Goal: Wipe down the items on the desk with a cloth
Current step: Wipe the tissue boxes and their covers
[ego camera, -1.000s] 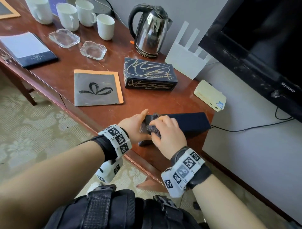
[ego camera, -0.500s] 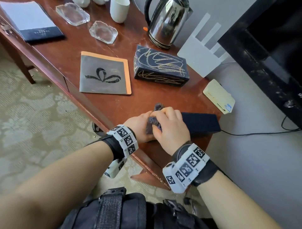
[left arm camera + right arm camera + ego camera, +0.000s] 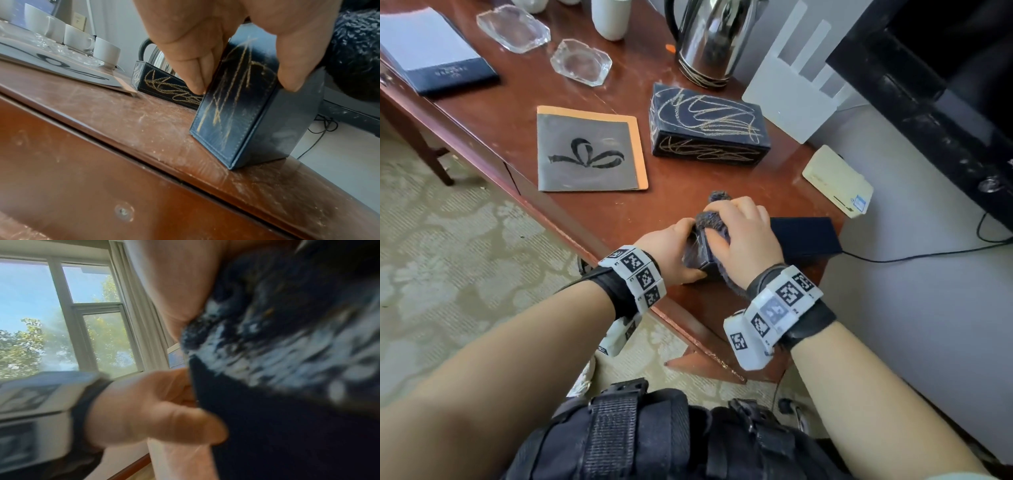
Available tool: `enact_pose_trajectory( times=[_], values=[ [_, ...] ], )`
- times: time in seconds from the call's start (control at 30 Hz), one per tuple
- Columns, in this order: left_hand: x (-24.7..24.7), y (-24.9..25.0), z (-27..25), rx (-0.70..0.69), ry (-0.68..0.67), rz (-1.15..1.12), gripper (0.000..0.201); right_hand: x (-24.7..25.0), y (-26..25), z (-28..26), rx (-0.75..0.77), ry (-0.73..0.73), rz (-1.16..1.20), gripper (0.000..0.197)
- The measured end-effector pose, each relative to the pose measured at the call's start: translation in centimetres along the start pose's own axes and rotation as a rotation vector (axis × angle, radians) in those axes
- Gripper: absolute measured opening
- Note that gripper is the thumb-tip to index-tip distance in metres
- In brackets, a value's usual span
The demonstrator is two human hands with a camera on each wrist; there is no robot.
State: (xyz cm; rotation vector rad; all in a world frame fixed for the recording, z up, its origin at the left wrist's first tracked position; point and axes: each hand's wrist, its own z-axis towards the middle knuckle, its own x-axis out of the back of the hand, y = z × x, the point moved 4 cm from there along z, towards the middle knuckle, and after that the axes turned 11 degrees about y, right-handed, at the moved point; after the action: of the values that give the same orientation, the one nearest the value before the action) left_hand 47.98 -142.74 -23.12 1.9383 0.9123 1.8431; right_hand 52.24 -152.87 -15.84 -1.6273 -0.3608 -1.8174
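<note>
A long dark navy box (image 3: 804,236) lies near the desk's (image 3: 674,186) front right corner. My left hand (image 3: 690,253) grips its near end, fingers on one side and thumb on the other. In the left wrist view that end face (image 3: 236,110) shows gold scribble lines between the fingers (image 3: 191,65) and thumb. My right hand (image 3: 739,236) holds a dark fuzzy cloth (image 3: 710,219) pressed over the top of the box's near end. The right wrist view is blurred, with the cloth (image 3: 287,340) bunched under the palm and the left hand (image 3: 154,410) below it.
A second scribble-patterned box (image 3: 709,126), a grey booklet (image 3: 589,150), a steel kettle (image 3: 709,41), two glass ashtrays (image 3: 580,61), a dark folder (image 3: 438,58) and a white cup (image 3: 609,17) stand farther back. A white router (image 3: 791,85), a cream box (image 3: 837,181) and a TV (image 3: 945,102) are at the right.
My right hand has worked the cloth over the near end of the navy box. The left hand's thumb has gone from raised to gripping the end. The head view has tipped downward.
</note>
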Motion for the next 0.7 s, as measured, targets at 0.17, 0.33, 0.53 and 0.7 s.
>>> enact_pose_trajectory(
  times=[0.17,0.33,0.53,0.7],
  values=[
    [0.3,0.3,-0.2,0.003,0.002,-0.001,0.090,2.1,9.5,0.6,-0.329,0.081,-0.120,0.035],
    [0.2,0.4,-0.2,0.007,-0.017,0.031,0.090,4.0,15.8,1.2,-0.587,0.125,-0.211,0.037],
    [-0.1,0.3,0.1,0.008,-0.011,0.061,0.089,2.2,11.0,1.1,-0.442,0.154,-0.192,0.030],
    [-0.6,-0.1,0.2,0.031,0.015,0.050,0.089,0.1,1.1,-1.0,-0.028,0.131,0.000,0.031]
  ],
)
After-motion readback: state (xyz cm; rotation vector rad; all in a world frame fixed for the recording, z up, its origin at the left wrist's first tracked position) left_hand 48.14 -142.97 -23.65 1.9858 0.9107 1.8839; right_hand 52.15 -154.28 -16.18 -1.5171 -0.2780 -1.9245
